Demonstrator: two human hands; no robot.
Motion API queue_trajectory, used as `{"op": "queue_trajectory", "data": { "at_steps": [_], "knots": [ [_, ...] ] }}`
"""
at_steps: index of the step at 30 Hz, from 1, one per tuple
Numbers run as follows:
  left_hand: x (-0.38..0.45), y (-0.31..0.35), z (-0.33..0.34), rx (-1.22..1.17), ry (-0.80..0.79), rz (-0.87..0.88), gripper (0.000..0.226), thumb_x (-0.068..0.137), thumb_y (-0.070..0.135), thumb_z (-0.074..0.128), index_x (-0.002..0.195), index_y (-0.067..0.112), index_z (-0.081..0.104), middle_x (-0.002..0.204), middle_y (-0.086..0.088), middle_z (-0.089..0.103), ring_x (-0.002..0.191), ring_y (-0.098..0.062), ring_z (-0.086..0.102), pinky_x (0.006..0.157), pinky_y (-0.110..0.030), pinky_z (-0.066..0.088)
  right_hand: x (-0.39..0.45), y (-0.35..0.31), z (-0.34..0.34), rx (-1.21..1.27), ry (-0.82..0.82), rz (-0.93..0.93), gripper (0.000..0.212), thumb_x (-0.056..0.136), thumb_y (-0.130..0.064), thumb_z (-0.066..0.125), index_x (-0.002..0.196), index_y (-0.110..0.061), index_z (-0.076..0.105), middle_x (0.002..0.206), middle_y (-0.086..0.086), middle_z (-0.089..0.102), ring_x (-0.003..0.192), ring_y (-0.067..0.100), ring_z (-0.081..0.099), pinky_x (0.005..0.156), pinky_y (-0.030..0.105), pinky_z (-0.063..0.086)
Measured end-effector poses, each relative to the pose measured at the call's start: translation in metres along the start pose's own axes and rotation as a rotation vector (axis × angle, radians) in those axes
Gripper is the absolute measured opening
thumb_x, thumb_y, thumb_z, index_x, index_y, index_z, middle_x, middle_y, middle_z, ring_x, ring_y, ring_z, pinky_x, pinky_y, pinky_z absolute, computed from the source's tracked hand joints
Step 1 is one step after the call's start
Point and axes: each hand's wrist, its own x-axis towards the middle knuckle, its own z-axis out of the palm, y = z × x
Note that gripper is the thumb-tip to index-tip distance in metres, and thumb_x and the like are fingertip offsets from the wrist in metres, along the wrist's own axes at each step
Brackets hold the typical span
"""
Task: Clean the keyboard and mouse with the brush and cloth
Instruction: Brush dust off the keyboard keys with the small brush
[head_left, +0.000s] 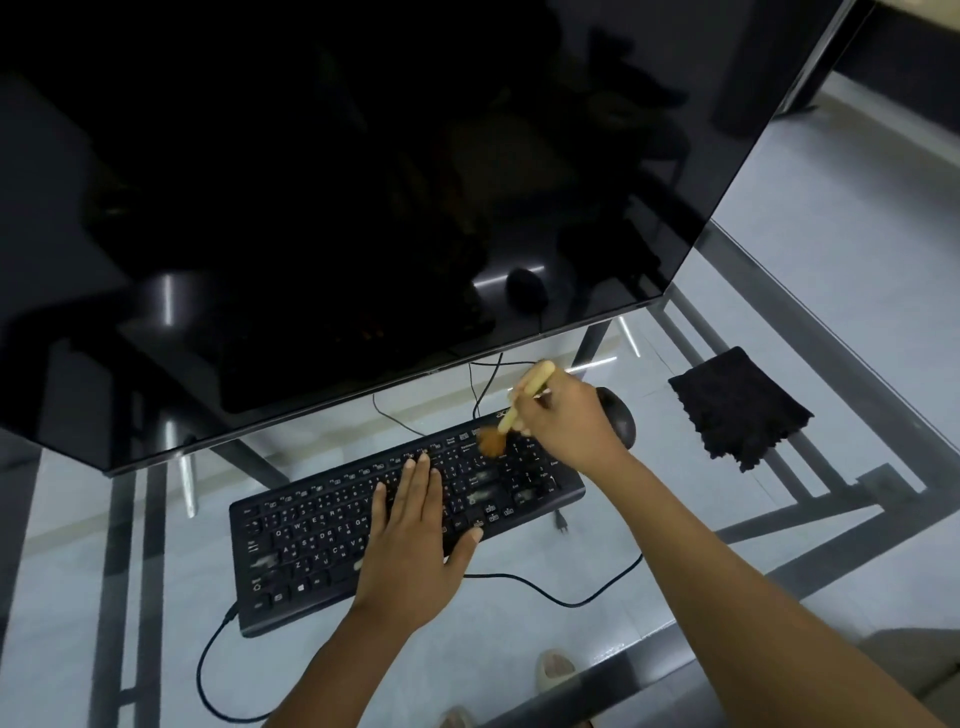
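A black keyboard (311, 535) lies at a slant on the glass desk (649, 499). My left hand (415, 540) rests flat on its middle keys, fingers straight. My right hand (566, 421) grips a small brush (524, 397) with a pale wooden handle. The brush's orange bristles touch the keys at the keyboard's far right end. A black mouse (621, 415) sits just right of my right hand, partly hidden by it. A dark cloth (737, 410) lies folded on the desk further right.
A large dark monitor (363, 182) leans over the desk's back and fills the upper view. Black cables (545, 587) run across the glass in front of and behind the keyboard. Through the glass show the desk's metal frame, the tiled floor and my feet (553, 670).
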Motion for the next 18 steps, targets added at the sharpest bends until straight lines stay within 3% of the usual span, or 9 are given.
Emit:
{"op": "queue_trajectory", "data": {
  "at_steps": [1,4,5,7,9,12,14,16,18],
  "knots": [
    [-0.001,0.000,0.000,0.004,-0.006,0.001,0.084,0.092,0.067,0.018,0.151,0.007,0.016,0.160,-0.005,-0.002,0.146,-0.017,-0.010,0.118,-0.046,0.001,0.000,-0.002,0.003,-0.009,-0.046,-0.003,0.007,0.094,-0.015,0.058,0.088,-0.011,0.060,0.078,-0.003,0.069,0.065,0.003,0.067,0.067,0.021,0.058],
    [-0.004,0.000,-0.001,0.010,-0.006,0.009,0.086,0.091,0.069,0.016,0.150,0.007,0.014,0.159,-0.005,-0.003,0.146,-0.017,-0.010,0.119,-0.046,0.000,0.003,-0.007,0.006,0.086,0.106,0.045,0.010,0.095,-0.007,0.055,0.086,-0.011,0.057,0.082,0.004,0.067,0.061,-0.006,0.064,0.061,0.008,0.049],
    [-0.004,0.000,-0.002,0.021,-0.006,0.009,0.087,0.090,0.070,0.015,0.150,0.007,0.016,0.159,-0.006,0.000,0.146,-0.018,-0.008,0.119,-0.046,-0.001,0.003,-0.008,0.006,0.147,0.111,0.079,0.010,0.095,-0.009,0.055,0.086,-0.013,0.057,0.081,0.005,0.069,0.062,-0.003,0.066,0.063,0.011,0.052],
    [-0.006,-0.003,-0.005,0.054,-0.002,0.014,0.088,0.090,0.070,0.017,0.148,0.005,0.026,0.159,-0.008,0.011,0.146,-0.020,0.002,0.116,-0.046,0.000,0.000,-0.013,0.012,0.194,-0.060,0.112,0.008,0.096,-0.013,0.056,0.088,-0.014,0.058,0.079,0.007,0.072,0.067,0.010,0.071,0.071,0.028,0.060],
    [-0.008,-0.007,-0.006,0.094,-0.017,0.009,0.087,0.089,0.070,0.020,0.145,0.004,0.034,0.156,-0.010,0.021,0.145,-0.022,0.012,0.112,-0.046,0.002,-0.002,-0.018,0.022,0.058,-0.133,0.026,0.010,0.095,-0.013,0.054,0.086,-0.012,0.057,0.079,0.004,0.070,0.066,0.013,0.069,0.069,0.030,0.058],
    [-0.014,-0.014,-0.006,0.120,-0.013,-0.006,0.087,0.088,0.070,0.026,0.143,0.003,0.038,0.155,-0.011,0.024,0.145,-0.024,0.017,0.111,-0.047,0.005,-0.002,-0.033,0.028,0.001,0.022,-0.085,0.010,0.094,-0.010,0.054,0.086,-0.014,0.056,0.082,-0.001,0.064,0.068,0.006,0.066,0.066,0.020,0.053],
    [-0.017,-0.023,-0.006,0.120,0.007,-0.031,0.089,0.087,0.071,0.027,0.144,0.003,0.035,0.156,-0.012,0.022,0.145,-0.024,0.016,0.112,-0.048,0.003,-0.005,-0.043,0.035,0.019,-0.153,-0.105,0.007,0.094,-0.015,0.057,0.088,-0.013,0.060,0.078,-0.004,0.066,0.068,0.003,0.067,0.065,0.018,0.053],
    [-0.019,-0.029,-0.006,0.126,0.015,-0.053,0.090,0.085,0.071,0.029,0.144,0.003,0.035,0.156,-0.012,0.022,0.145,-0.025,0.016,0.112,-0.048,0.003,-0.011,-0.047,0.043,-0.093,-0.313,-0.132,0.008,0.094,-0.018,0.057,0.090,-0.014,0.062,0.083,0.000,0.067,0.074,0.012,0.067,0.068,0.027,0.055],
    [-0.023,-0.033,-0.006,0.131,0.012,-0.067,0.091,0.084,0.071,0.032,0.144,0.003,0.036,0.155,-0.012,0.024,0.145,-0.025,0.019,0.112,-0.049,0.005,-0.015,-0.046,0.048,-0.129,-0.137,-0.193,0.008,0.095,-0.013,0.055,0.091,-0.012,0.062,0.091,0.001,0.063,0.076,0.013,0.063,0.068,0.025,0.051]
  ]
}}
